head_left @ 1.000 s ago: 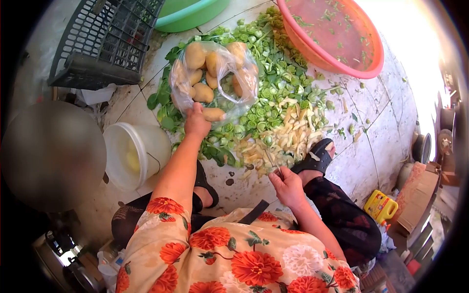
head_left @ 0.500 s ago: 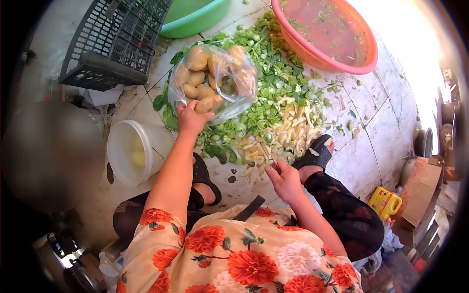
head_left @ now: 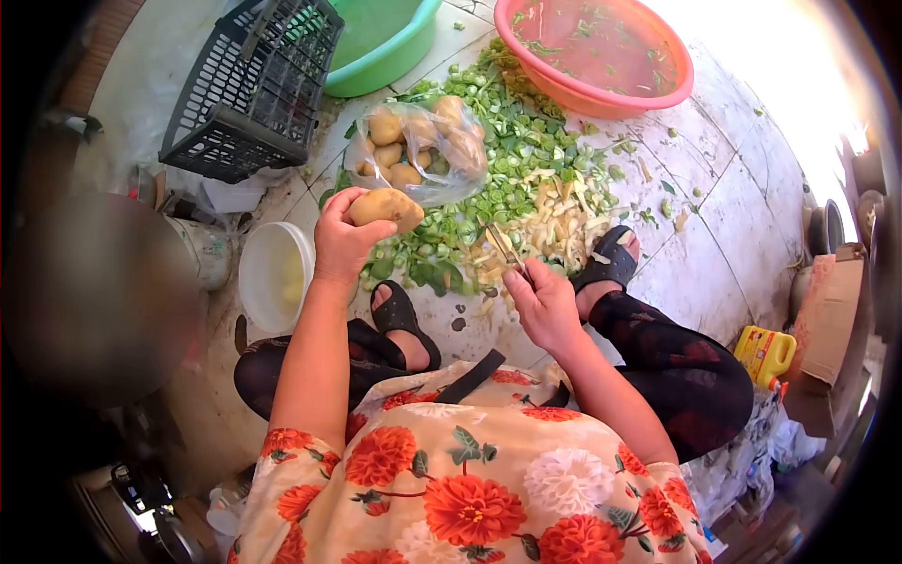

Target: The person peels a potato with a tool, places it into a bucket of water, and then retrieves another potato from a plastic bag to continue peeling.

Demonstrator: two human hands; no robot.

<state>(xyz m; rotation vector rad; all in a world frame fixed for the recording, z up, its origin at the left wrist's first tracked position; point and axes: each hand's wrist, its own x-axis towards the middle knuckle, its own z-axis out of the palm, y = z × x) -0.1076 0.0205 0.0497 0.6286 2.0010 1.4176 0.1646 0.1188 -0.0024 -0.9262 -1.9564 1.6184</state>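
An unpeeled potato (head_left: 390, 209) is gripped in my left hand (head_left: 345, 240), its far end free of the fingers. My right hand (head_left: 545, 308) is closed around a metal peeler (head_left: 503, 246), which points up and to the left. Just beyond the potato lies a clear plastic bag (head_left: 462, 179) of several potatoes, its mouth open. Pale peelings (head_left: 564, 226) are heaped on the floor past the peeler. Chopped green leaf ends (head_left: 512, 122) spread around and behind the bag.
A white bucket (head_left: 308, 246) with something yellowish inside stands left of my left forearm. Behind are a black crate (head_left: 225, 141), a green basin (head_left: 385, 66) and a pink basin (head_left: 601, 101) of water with floating greens. A yellow jug (head_left: 766, 352) and cardboard (head_left: 822, 348) stand right.
My left hand has lifted a potato out of the bag and drawn it back toward me. The peeler in my right hand is raised slightly. The camera view has shifted a little.
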